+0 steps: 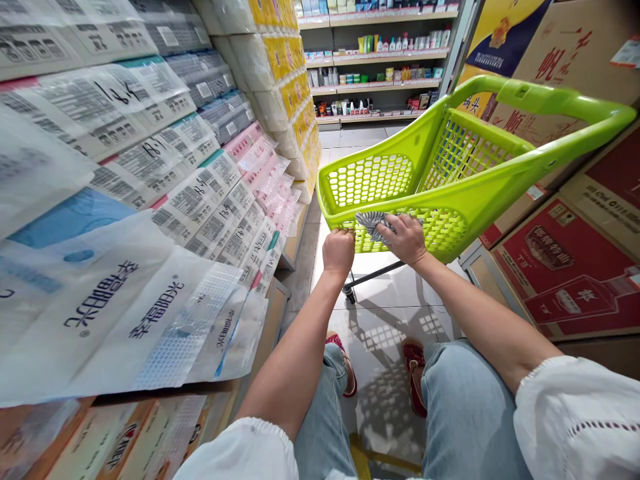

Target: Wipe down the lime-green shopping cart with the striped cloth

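A bright green plastic shopping cart (367, 160) stands in the aisle before me, its handle up to the right and its basket walls full of holes. My left hand (339, 252) is closed around the near lower corner of the basket's rim. Under my right hand (407, 238) is a grey-and-white striped cloth (371, 225), gripped by the fingers and pressed on the cart's near side. Part of the cloth is hidden by the fingers.
Stacks of plastic-wrapped paper packs (185, 180) rise close on my left, with yellow-and-white bundles (283, 67) beyond. Cardboard cartons (570, 267) line the right. Shelves of bottles (380, 67) close off the far end. A dark caster (350, 293) rests on the tiled floor.
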Demonstrator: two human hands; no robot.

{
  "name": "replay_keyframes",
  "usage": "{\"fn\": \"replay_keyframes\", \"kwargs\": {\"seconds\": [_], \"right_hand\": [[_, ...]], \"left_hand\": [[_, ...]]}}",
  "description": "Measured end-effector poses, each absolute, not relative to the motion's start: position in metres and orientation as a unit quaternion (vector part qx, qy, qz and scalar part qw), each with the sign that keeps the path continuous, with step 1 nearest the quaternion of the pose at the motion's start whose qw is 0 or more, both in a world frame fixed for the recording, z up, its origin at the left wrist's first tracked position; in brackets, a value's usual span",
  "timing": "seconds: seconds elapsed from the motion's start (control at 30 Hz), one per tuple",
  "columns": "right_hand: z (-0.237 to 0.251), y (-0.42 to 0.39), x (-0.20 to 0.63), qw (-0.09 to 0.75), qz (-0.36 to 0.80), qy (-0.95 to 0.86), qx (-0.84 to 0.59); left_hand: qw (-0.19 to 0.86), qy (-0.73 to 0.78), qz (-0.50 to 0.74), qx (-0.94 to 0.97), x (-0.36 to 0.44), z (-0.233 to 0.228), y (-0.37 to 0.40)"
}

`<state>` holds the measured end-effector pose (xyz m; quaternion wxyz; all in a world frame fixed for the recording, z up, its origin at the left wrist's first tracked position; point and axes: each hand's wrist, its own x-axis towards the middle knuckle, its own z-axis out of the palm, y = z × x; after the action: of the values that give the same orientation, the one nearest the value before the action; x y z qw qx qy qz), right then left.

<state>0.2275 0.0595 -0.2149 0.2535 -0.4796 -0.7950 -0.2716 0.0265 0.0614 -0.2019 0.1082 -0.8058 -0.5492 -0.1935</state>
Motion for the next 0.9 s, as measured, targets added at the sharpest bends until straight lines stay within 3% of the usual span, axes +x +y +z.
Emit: {"fn": "replay_keyframes", "kwargs": {"seconds": [0.17,0.3,0.43,0.67,0.9], "right_hand": [[-0.254,0.053,0.226,0.176,-0.227,-0.844,-0.452],[-0.257,0.050,0.228,0.147,-0.223,-0.862,-0.432],[-0.233,0.054,0.232,0.187,-0.241,-0.839,-0.450],[-0.177,0.056,0.237,0.296,-0.261,-0.755,-0.524],[-0.159,0.064,0.212,0.322,-0.248,-0.718,-0.565]], "left_hand": [[0.110,-0.555,-0.198,-0.801,0.027,-0.202,0.062],[0.104,-0.555,-0.205,-0.800,0.029,-0.199,0.057],[0.105,-0.532,-0.226,-0.809,0.036,-0.189,0.048],[0.108,-0.490,-0.381,-0.777,0.062,-0.159,0.060],[0.064,-0.535,-0.374,-0.755,0.077,-0.165,0.092]]}}
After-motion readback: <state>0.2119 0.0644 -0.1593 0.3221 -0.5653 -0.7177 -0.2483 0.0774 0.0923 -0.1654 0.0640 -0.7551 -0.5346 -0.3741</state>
